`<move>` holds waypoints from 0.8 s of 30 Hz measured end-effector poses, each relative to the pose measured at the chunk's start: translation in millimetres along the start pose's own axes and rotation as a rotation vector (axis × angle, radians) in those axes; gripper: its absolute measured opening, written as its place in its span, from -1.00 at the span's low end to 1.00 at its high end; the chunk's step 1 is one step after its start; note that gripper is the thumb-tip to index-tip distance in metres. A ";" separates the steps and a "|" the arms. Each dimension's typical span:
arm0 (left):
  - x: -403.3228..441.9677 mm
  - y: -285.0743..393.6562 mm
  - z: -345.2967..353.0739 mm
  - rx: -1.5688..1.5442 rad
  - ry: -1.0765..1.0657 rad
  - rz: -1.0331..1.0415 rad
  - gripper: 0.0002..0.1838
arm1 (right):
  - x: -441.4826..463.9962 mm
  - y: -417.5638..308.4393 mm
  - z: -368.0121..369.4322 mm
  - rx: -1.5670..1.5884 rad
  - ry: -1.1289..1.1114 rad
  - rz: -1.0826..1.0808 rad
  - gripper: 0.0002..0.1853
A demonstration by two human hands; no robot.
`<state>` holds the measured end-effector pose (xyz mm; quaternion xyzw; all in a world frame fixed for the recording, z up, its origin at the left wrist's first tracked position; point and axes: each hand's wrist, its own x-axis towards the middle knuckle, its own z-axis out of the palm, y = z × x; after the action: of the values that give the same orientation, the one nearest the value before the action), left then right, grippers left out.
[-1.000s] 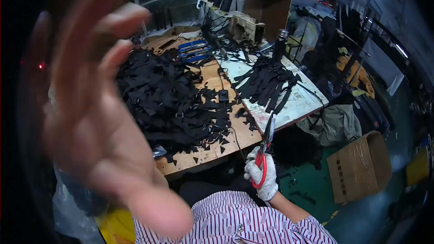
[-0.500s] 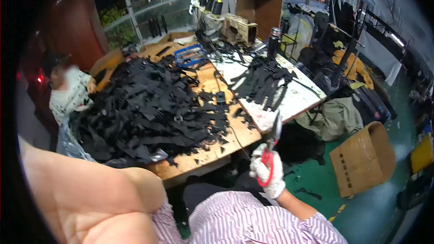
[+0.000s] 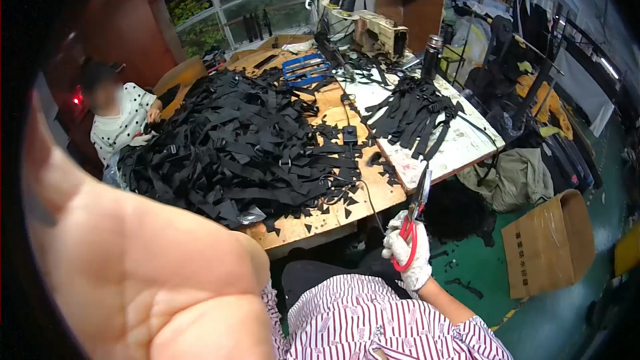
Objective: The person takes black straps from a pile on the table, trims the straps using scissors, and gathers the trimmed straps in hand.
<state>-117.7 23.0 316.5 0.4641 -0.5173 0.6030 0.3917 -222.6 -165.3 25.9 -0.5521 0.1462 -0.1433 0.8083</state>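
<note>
Very near the camera, my left hand (image 3: 167, 260) fills the lower left with its bare palm turned toward me. The palm is flat and has nothing in it; one digit stretches up at the left edge, and the other fingertips are out of view. My right hand (image 3: 408, 257), in a white glove, is closed around the red handles of a pair of scissors (image 3: 418, 208). Their blades point up, by the near corner of the white tabletop (image 3: 477, 140). A big heap of black webbing strips (image 3: 227, 147) covers much of the wooden table (image 3: 360, 203).
More black straps (image 3: 417, 113) lie on the white top near a thermos (image 3: 432, 57) and a sewing machine (image 3: 380, 33). A blue tray (image 3: 305, 70) stands behind the heap. Another person (image 3: 123, 117) sits at the left. A cardboard box (image 3: 543, 247) stands on the green floor.
The view has shifted, so the tables sit further right and lower in it. My left palm covers more of the lower left. The scissors remain in my right hand.
</note>
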 end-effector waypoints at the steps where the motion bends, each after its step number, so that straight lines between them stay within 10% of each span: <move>1: -0.6 -6.1 -12.6 0.001 0.008 0.020 -0.45 | 1.9 -0.5 1.8 0.005 -0.009 -0.006 -0.63; 6: -16.8 7.9 -16.3 0.018 -0.091 0.048 -0.56 | -0.3 -2.3 9.0 0.128 -0.003 0.049 -0.78; 15: -142.3 13.6 -20.0 -0.189 -0.267 -1.183 -0.75 | 2.0 8.7 -18.0 0.338 -0.006 0.180 -0.80; 24: -208.7 7.0 -32.6 -0.217 -0.230 -1.494 -0.82 | 4.8 22.7 -6.5 0.442 -0.202 0.262 -0.81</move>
<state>-74.6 55.6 112.3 0.7096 -0.1599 0.0714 0.6825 -219.2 -164.8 2.1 -0.3502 0.1002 -0.0100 0.9312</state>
